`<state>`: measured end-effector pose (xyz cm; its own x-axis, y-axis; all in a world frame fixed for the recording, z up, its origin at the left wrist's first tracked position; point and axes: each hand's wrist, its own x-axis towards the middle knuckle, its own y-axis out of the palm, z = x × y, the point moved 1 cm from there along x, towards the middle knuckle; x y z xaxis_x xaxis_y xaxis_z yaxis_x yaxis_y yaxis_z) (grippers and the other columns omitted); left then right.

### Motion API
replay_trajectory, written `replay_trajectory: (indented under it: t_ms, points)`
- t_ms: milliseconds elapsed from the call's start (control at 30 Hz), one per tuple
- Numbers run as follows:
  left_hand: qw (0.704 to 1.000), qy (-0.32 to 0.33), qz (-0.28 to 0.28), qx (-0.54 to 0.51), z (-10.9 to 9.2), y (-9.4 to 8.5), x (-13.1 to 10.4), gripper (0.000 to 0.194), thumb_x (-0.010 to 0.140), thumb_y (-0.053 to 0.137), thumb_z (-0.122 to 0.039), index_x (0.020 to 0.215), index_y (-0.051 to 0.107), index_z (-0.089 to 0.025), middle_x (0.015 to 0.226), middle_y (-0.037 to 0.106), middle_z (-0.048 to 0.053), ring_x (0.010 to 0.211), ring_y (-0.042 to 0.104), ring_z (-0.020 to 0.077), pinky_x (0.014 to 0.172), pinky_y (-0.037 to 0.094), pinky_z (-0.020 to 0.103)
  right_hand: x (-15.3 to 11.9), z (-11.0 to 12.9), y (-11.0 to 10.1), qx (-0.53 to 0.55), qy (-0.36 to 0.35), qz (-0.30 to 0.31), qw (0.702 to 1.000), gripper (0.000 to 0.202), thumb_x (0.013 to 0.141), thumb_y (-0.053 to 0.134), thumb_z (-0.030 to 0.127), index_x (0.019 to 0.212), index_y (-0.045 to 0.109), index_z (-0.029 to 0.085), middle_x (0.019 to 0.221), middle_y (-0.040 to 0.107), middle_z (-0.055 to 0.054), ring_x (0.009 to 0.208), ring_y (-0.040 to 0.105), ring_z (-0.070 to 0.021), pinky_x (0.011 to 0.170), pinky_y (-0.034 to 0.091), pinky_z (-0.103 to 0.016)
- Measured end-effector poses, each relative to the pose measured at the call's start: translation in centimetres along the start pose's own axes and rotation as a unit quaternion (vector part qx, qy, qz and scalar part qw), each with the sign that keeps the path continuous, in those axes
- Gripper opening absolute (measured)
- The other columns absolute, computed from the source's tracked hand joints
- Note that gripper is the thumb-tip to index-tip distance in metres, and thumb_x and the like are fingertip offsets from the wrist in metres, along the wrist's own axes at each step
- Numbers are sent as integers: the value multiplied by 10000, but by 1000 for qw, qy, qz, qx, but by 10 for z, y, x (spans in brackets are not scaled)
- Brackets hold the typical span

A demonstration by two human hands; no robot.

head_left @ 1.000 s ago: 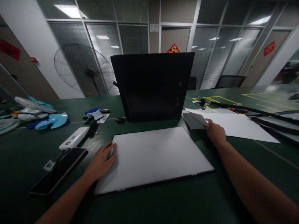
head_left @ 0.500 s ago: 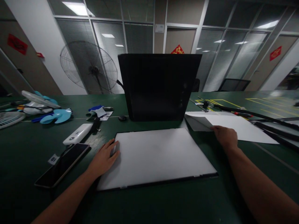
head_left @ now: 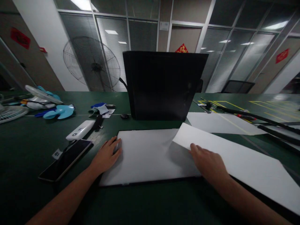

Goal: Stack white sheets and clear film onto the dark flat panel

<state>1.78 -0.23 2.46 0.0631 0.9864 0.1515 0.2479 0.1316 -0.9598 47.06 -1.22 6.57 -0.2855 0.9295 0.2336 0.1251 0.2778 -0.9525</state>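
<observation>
A flat white panel with a thin black frame [head_left: 145, 159] lies on the green table in front of me. My left hand [head_left: 106, 154] rests on the panel's left edge, fingers spread. A large white sheet [head_left: 243, 159] is pinched by its near left edge in my right hand [head_left: 209, 161]. The sheet's left corner hangs over the right part of the panel, casting a shadow there, and the rest stretches off to the right. Another white sheet [head_left: 217, 122], partly see-through, lies flat behind it on the table.
A big black monitor-like box [head_left: 166, 87] stands behind the panel. To the left are a phone [head_left: 65, 161], a white device [head_left: 81, 129] and blue fan blades [head_left: 61, 112]. Black strips [head_left: 278, 136] and a red-handled tool [head_left: 246, 117] lie at the right.
My right hand has lifted a white sheet from the pile at right and brought it leftward and nearer, over the panel's right part. My left hand has stayed at the panel's left edge.
</observation>
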Motion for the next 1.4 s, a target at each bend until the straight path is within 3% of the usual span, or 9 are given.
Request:
replay_trajectory:
  t_ms: [200,367,700,833,933,1033,1100,1233,1400]
  points:
    - [1000,2,-12,-2,-1,1,-1,630,993,370,-477,1492,515,-121,1615,403,176,1487,387,332,1224,283,518,-28,108,-20,26,-246,-138,959,423,908,522,112,1322,597,147,1278,676,-161,1049,698,-306,758,615,-393]
    - [998,11,-48,-44,0,1,-2,596,1046,277,-507,1418,595,-166,1558,500,137,1474,417,301,1231,280,503,-6,168,-37,83,-350,-115,926,384,982,501,211,1336,576,80,1244,665,-226,982,697,-314,623,600,-400]
    - [993,-18,-67,-96,8,4,3,685,956,465,-601,1433,539,-115,1529,518,171,1428,468,320,1210,325,491,3,203,-20,148,-403,-103,897,375,1048,448,353,1325,602,153,1283,659,-167,1130,650,-320,748,606,-442]
    - [996,-13,-46,-75,8,5,2,714,908,525,-570,1455,509,-112,1554,485,175,1435,454,336,1212,316,507,2,201,-34,198,-386,-54,899,478,1051,427,500,1399,565,202,1378,628,-110,1239,604,-312,869,592,-471]
    - [997,-10,-37,-63,7,4,1,674,922,510,-555,1443,532,-127,1572,468,168,1442,447,329,1212,310,508,7,173,-46,272,-351,-28,895,549,1032,433,576,1486,502,275,1459,580,-51,1337,539,-272,1034,522,-482]
    - [998,-14,-32,-62,6,3,1,659,936,498,-550,1454,538,-145,1583,459,160,1441,452,334,1202,319,523,33,103,-35,262,-218,-47,939,495,1051,397,503,1495,508,316,1447,591,-26,1348,528,-232,1117,452,-475]
    - [998,-7,-28,-59,6,2,1,653,945,489,-549,1465,539,-157,1593,449,153,1449,443,338,1202,317,529,59,38,-14,193,-46,-73,977,501,1047,374,488,1477,536,287,1448,585,-46,1337,529,-223,1136,432,-439]
    - [999,-7,-23,-44,5,2,0,666,966,444,-550,1499,518,-159,1622,403,157,1466,415,354,1205,305,543,93,-76,37,136,108,-52,983,630,1007,397,473,1523,458,116,1588,388,-195,1476,334,-348,1170,331,-583]
    - [999,-14,-4,-31,2,1,0,664,980,402,-553,1527,499,-189,1637,381,133,1474,405,362,1210,307,536,100,-127,84,113,188,38,975,706,983,336,651,1551,437,243,1591,393,-168,1451,361,-395,1090,261,-763]
